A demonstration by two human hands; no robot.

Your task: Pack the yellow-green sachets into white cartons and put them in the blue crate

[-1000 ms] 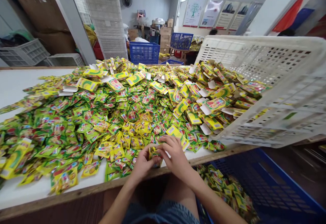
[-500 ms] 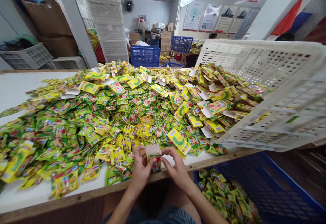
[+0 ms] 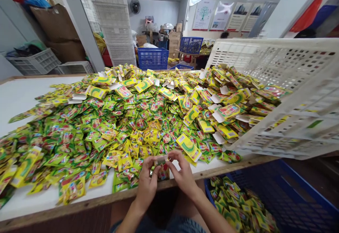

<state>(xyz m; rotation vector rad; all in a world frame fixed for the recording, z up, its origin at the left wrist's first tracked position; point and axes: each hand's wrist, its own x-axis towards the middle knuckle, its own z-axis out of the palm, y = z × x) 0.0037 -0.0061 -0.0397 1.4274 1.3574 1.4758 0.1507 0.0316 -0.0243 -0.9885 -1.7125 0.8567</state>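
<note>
Both my hands grip one small yellow-green carton (image 3: 162,167) at the table's near edge. My left hand (image 3: 148,180) is closed on its left side, and my right hand (image 3: 182,173) pinches its right side and top flap. The carton stands upright between them. Behind it, a big heap of green and yellow sachets (image 3: 106,127) covers the white table (image 3: 21,95). Flat, unfolded cartons (image 3: 188,146) lie on and around the heap.
A white slotted crate (image 3: 286,95) lies tipped on its side at the right, spilling flat cartons. A blue crate (image 3: 280,197) holding filled cartons stands below the table at the right. Stacked white crates (image 3: 113,21) and blue baskets (image 3: 153,57) stand behind.
The carton was first low between my hands, then raised upright with its white top flap showing. Now my fingers press that flap down.
</note>
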